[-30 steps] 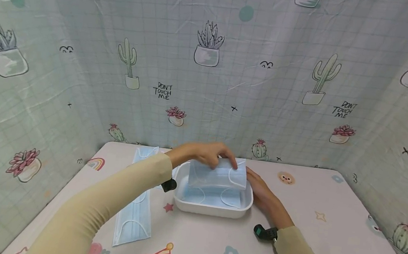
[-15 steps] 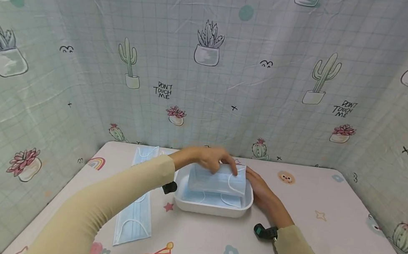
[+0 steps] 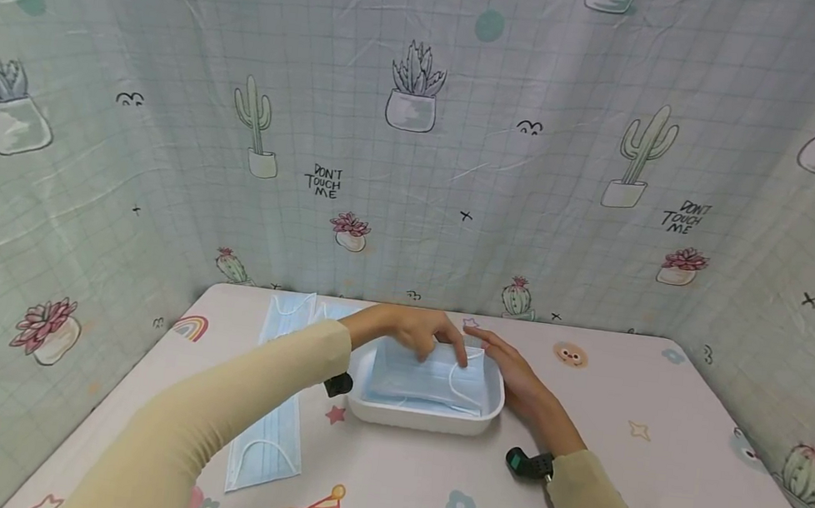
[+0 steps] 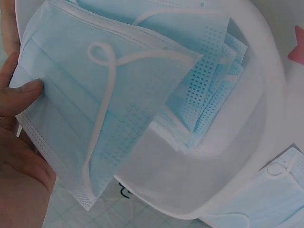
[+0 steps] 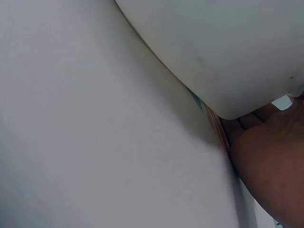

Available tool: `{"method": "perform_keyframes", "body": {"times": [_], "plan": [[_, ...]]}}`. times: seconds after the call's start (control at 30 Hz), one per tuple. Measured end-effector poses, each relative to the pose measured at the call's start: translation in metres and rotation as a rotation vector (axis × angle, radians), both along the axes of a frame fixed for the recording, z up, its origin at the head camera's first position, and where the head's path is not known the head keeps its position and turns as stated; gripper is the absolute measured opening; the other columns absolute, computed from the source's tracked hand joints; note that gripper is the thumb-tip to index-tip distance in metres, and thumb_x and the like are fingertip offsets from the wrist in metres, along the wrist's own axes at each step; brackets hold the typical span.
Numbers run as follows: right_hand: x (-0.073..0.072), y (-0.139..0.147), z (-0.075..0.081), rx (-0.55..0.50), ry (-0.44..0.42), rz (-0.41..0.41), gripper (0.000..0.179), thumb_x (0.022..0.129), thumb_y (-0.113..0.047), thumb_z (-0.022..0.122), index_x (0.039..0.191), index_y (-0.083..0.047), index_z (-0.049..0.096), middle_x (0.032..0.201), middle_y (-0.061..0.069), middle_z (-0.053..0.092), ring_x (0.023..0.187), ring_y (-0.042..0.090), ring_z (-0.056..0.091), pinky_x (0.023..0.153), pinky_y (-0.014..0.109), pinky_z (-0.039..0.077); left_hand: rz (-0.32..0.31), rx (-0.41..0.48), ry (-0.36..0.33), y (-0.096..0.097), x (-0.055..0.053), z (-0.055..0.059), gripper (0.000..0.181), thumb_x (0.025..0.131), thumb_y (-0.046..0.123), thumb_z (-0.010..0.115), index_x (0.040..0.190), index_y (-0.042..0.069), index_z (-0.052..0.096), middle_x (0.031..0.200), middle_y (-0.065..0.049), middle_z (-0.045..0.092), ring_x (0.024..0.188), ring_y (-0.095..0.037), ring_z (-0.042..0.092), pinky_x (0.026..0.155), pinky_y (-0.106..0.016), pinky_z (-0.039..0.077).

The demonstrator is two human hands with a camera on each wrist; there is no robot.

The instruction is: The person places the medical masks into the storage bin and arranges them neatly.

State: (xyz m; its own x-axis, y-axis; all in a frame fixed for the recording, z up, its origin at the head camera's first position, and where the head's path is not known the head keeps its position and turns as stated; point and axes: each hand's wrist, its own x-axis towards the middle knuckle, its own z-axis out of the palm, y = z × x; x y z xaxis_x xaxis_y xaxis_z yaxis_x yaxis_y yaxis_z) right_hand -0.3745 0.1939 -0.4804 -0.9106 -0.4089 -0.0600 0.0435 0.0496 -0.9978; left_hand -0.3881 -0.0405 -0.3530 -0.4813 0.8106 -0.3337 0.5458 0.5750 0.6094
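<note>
My left hand (image 3: 423,331) pinches a light-blue face mask (image 3: 412,376) by its far edge, the thumb lying on its front in the left wrist view. This mask sits tilted within the white plastic tub (image 3: 422,418), its near edge low over the others. Under it, several stacked masks (image 4: 213,71) with white ear loops show in the left wrist view. My right hand (image 3: 517,380) rests along the tub's right side, fingers reaching straight toward the far corner. The right wrist view shows that hand (image 5: 270,156) against the tub's outer wall (image 5: 228,52).
Left of the tub, a flat mask (image 3: 269,439) lies on the patterned tabletop (image 3: 388,486), partly covered by my left sleeve (image 3: 207,424). Another mask (image 3: 335,310) shows behind my left forearm. A cactus-print cloth (image 3: 417,171) stands round the back and sides.
My left hand has come down with the face mask, which now sits lower in the tub and covers more of the masks beneath. My right hand stays beside the tub.
</note>
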Motion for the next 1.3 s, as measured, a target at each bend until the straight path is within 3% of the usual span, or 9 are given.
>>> {"method": "perform_keyframes", "body": {"times": [0.37,0.6,1.1,1.3], "plan": [[-0.001,0.000,-0.001,-0.005,0.001,-0.003,0.047,0.113,-0.021,0.031,0.160,-0.019,0.039,0.176,0.003,0.012,0.162,0.033,0.009,0.128,0.056,0.019,0.005,0.030,-0.047,-0.003,-0.004,-0.014,0.069,0.072,-0.027,0.055,0.129,0.009,0.072,0.149,-0.007,0.061,0.143,-0.019,0.050,0.122,-0.038,0.039],[-0.002,-0.001,0.000,0.002,0.006,-0.009,0.047,0.113,-0.019,0.032,0.159,-0.021,0.041,0.175,0.000,0.015,0.162,0.030,0.010,0.128,0.055,0.019,0.026,0.033,-0.033,-0.006,-0.010,-0.021,0.064,0.076,-0.024,0.058,0.128,0.010,0.073,0.147,-0.006,0.062,0.140,-0.018,0.052,0.123,-0.042,0.038],[-0.001,-0.002,0.000,0.000,0.005,-0.022,0.046,0.113,-0.020,0.032,0.158,-0.020,0.044,0.175,-0.002,0.016,0.163,0.027,0.005,0.130,0.055,0.012,0.054,0.004,-0.042,-0.004,-0.013,-0.027,0.072,0.074,-0.028,0.053,0.130,0.014,0.072,0.155,-0.006,0.055,0.152,-0.030,0.041,0.126,-0.049,0.032],[-0.001,-0.001,0.000,0.006,0.021,-0.013,0.047,0.112,-0.019,0.032,0.158,-0.021,0.044,0.175,-0.001,0.015,0.163,0.029,0.003,0.130,0.057,0.011,0.073,-0.038,0.017,-0.003,-0.012,-0.029,0.076,0.077,-0.026,0.052,0.135,0.020,0.069,0.158,-0.008,0.051,0.151,-0.034,0.042,0.124,-0.053,0.033]]}}
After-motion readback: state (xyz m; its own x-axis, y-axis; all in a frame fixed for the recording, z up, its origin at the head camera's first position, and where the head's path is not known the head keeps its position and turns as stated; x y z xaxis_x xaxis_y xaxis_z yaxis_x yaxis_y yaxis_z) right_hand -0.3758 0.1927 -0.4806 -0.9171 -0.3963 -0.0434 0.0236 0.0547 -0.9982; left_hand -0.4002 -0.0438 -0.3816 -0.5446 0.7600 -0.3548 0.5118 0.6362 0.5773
